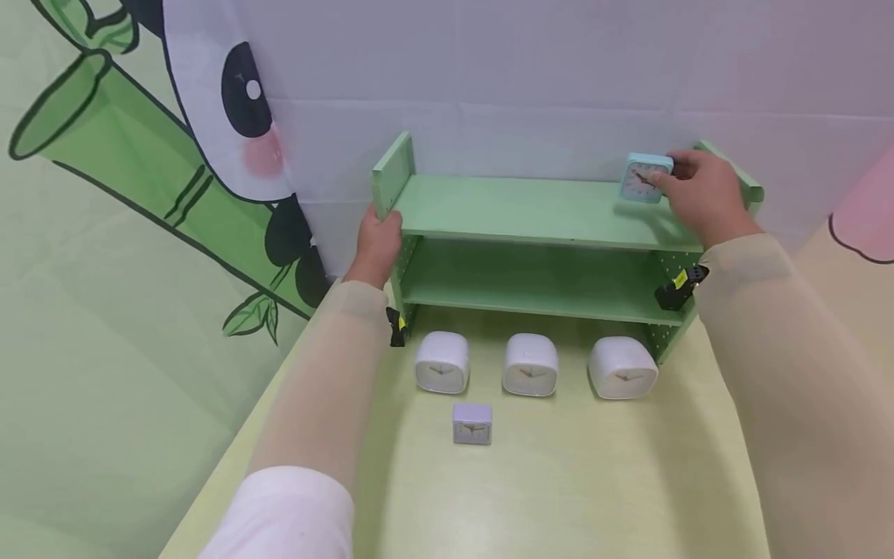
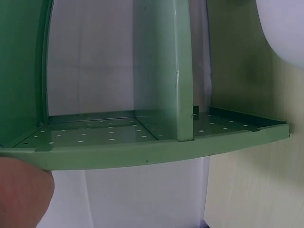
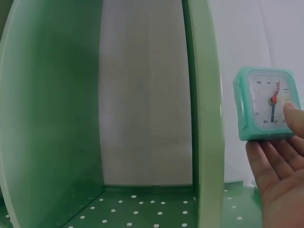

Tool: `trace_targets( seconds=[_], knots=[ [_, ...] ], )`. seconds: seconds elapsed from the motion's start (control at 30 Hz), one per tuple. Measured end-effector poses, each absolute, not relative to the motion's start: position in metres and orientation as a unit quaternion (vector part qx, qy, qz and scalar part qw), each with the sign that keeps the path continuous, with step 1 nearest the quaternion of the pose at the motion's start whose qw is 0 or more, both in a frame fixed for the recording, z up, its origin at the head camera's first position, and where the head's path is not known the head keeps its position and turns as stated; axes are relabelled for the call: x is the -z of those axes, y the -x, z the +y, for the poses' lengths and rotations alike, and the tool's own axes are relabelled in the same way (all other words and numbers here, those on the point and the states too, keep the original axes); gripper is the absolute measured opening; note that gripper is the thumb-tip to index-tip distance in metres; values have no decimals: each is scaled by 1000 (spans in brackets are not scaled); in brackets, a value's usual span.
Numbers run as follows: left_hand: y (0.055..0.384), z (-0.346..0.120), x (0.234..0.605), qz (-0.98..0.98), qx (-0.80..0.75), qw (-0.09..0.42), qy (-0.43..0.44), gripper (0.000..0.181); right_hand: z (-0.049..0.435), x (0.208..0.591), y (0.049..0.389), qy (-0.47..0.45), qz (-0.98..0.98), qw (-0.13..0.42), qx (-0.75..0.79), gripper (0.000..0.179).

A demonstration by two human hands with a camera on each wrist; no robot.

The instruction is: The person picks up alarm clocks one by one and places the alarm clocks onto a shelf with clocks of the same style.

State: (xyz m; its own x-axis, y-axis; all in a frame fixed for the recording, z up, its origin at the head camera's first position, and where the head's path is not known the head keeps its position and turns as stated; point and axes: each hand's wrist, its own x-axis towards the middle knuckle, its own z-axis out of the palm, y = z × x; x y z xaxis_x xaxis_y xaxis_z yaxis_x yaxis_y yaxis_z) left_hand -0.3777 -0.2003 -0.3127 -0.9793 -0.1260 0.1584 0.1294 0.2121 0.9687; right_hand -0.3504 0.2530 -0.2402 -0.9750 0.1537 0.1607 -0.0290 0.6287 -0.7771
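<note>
My right hand (image 1: 708,194) pinches a small square light-blue alarm clock (image 1: 635,186) by its right side, thumb over the dial and fingers behind. The clock hangs over the right part of the top board of a green shelf (image 1: 510,203). In the right wrist view the teal-edged clock (image 3: 244,104) shows its white face and red hand, fingers under it. With my left hand (image 1: 377,244) I grip the shelf's left side panel near the top board. The left wrist view shows only part of that hand (image 2: 23,192) against the panel edge (image 2: 118,156).
Three white rounded clocks (image 1: 442,349) (image 1: 531,351) (image 1: 621,355) stand in a row on the pale table (image 1: 559,481) before the shelf. Nearer lies a small purple clock (image 1: 472,414). A cloth backdrop with a panda and bamboo (image 1: 154,147) hangs behind and to the left.
</note>
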Motion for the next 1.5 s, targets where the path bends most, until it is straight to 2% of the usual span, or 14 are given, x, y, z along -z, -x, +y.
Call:
trace_targets(
  seconds=[0.47,1.2,1.5],
  knots=[
    [383,-194,319,-765,637,97,5,52,251,263,366,-5,-910,90,-404,69],
    [384,-183,317,-764,635,111,17,50,258,262,362,-16,-909,71,-410,77],
    [388,-186,316,-767,634,104,3,51,259,256,364,-14,-885,64,-460,83]
  ],
)
